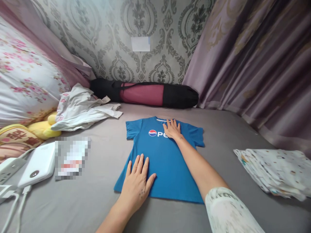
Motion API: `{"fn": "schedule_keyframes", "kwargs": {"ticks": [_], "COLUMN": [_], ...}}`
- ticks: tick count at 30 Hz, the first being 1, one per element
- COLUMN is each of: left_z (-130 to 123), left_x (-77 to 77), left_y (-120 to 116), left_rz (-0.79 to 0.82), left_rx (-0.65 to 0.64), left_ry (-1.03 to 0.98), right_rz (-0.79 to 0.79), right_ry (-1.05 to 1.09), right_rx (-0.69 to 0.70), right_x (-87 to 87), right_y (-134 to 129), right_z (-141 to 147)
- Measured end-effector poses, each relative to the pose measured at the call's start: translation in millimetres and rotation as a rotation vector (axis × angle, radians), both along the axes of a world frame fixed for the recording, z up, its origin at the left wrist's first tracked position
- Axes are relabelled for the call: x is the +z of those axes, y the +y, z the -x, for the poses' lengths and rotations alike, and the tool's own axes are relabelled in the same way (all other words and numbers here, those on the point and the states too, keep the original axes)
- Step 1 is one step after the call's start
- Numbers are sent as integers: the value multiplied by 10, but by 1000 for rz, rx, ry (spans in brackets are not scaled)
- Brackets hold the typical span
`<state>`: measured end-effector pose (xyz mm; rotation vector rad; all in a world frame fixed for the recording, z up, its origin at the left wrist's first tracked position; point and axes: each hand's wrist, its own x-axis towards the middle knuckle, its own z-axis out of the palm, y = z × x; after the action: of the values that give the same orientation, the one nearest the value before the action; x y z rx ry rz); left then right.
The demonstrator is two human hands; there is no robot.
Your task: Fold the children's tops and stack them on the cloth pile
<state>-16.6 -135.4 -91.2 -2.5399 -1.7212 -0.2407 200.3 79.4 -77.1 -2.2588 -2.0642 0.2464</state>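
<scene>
A blue T-shirt (165, 161) lies spread flat, front side up, with its collar away from me and its hem towards me. A round red, white and blue logo and white letters cross its chest; my right arm covers some of the lettering. My left hand (138, 183) rests flat on the lower left of the shirt, fingers outstretched, gripping nothing. Just below the collar, my right hand (172, 129) presses flat on the upper chest with its fingers spread.
Grey bedsheet (102, 194) lies beneath everything. At right sits a folded patterned cloth (277, 171). A black and maroon long bag (143, 94) lies along the wall. To the left are a crumpled white garment (82, 108), a white power bank (39, 163) with cables, and a yellow plush (43, 127).
</scene>
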Motion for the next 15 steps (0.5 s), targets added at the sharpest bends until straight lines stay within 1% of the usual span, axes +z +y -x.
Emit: {"fn": "schedule_keyframes", "kwargs": {"ticks": [5, 8, 11, 15], "left_z": [-3, -2, 3, 6], "left_x": [18, 21, 12, 3], "left_y": [1, 0, -3, -6], "left_rz": [16, 6, -7, -27], "left_rx": [5, 2, -2, -11], "left_ry": [4, -4, -4, -2], "right_rz": [34, -28, -35, 7], "right_ry": [38, 32, 43, 72], "right_rx": [2, 73, 180, 190], "right_x": [63, 93, 69, 17], "right_y": [-12, -71, -102, -73], "right_z": [15, 104, 234, 323]}}
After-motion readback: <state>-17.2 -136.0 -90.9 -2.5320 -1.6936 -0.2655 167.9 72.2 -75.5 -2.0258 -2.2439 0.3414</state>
